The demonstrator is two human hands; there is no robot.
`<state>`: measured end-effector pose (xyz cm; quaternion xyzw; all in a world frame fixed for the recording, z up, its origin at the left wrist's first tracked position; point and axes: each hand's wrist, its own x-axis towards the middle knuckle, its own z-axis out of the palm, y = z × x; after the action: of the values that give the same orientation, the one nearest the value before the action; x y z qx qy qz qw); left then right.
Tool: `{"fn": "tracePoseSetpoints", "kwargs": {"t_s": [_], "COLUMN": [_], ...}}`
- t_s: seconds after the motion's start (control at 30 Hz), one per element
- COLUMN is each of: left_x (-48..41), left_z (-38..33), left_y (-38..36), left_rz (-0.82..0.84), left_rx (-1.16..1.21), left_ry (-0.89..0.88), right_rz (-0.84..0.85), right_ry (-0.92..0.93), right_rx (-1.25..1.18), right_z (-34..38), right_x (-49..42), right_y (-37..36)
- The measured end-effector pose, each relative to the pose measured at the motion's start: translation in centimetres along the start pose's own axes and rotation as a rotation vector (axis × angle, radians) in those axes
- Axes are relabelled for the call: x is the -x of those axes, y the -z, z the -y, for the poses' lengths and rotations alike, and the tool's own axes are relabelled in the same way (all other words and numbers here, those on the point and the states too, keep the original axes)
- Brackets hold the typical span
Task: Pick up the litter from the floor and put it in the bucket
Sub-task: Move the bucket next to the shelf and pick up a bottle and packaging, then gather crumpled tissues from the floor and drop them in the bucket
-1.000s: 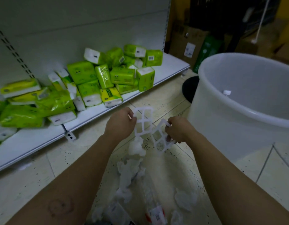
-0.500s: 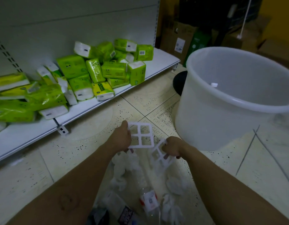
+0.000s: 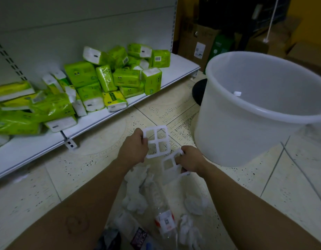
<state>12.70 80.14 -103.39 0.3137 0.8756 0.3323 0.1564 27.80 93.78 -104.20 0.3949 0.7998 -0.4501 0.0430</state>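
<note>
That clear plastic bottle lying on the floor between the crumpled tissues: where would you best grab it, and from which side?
Probably from above, around the clear plastic bottle just above its red-and-white label. It lies flat, its length running away from the person, so fingers can close across its narrow width. Crumpled tissues crowd its left side, so coming in sideways looks awkward.

I am in a shop aisle: a white retail shelf [image 3: 102, 121] on my left carries barcoded green tissue packs [image 3: 127, 77]; cardboard stock boxes [image 3: 197, 40] stand far behind.
</note>
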Motion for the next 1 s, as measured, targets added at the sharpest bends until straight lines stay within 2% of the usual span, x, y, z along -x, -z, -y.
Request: {"fn": "tracePoseSetpoints", "kwargs": {"t_s": [0.07, 0.2, 0.33, 0.47, 0.63, 0.77, 1.0], "left_x": [-0.6, -2.6, -4.6, -6.0, -7.1, -7.7, -8.2], "left_z": [-0.8, -3.9, -8.4, -12.6, -15.9, -19.2, -24.6], "left_y": [0.7, 3.4, 6.4, 8.5, 8.6, 7.0, 3.6], "left_rz": [-0.086, -0.289, -0.408, -0.492, -0.450, -0.360, -0.270], "left_rx": [0.021, 0.177, 0.439, 0.479, 0.484, 0.423, 0.276], "left_ry": [-0.029, -0.051, -0.077, -0.168, -0.240, -0.294, -0.407], "right_rz": [-0.041, -0.261, -0.433, -0.588, -0.639, -0.715, -0.737], "right_ry": [0.013, 0.112, 0.271, 0.344, 0.292, 0.235, 0.036], "right_rx": [-0.012, 0.029, 0.072, 0.196, 0.256, 0.258, 0.193], "right_z": [0.7, 4.2, 10.0, 15.0, 16.1, 13.2, 6.9], "right_x": [-0.1, -0.9, -0.6, 0.8, 2.0, 2.2, 2.0], "right_y": [0.9, 4.8, 9.6, 14.6, 21.4, 25.7, 30.3]}}
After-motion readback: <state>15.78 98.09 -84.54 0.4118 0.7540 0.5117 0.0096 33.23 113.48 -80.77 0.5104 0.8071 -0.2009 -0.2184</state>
